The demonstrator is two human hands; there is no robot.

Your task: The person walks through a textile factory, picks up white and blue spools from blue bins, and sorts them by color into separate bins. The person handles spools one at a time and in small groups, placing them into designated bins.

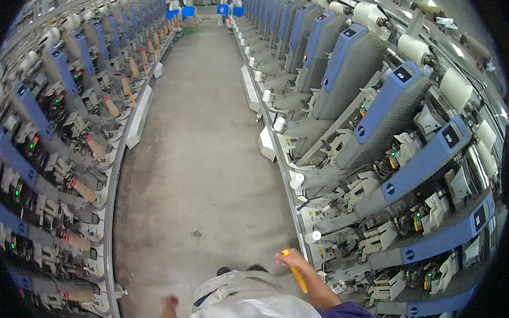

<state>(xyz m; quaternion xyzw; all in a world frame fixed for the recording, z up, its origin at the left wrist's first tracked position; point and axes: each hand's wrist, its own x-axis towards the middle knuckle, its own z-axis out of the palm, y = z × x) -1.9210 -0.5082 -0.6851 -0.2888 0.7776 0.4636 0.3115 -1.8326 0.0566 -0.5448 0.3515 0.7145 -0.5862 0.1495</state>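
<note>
My right hand (290, 259) is raised in front of me, close to the rail of the right-hand machine row. Its fingers are closed round a slim yellow-orange tool (300, 278), which slants down and back along the forearm; its exact kind is too small to make out. My left hand (170, 303) hangs low at my left side, over the floor. Motion smears it, and its fingers cannot be told apart. Nearest to the right hand stands a white yarn bobbin (316, 236) on the right row's edge.
A grey floor aisle (210, 128) runs between two long rows of winding machines with blue-grey units (386, 108). Brown paper cones (83, 190) line the left row. White yarn packages (457, 89) sit atop the right row. White boxes (268, 143) jut from the rails. Blue bins (187, 11) stand far ahead.
</note>
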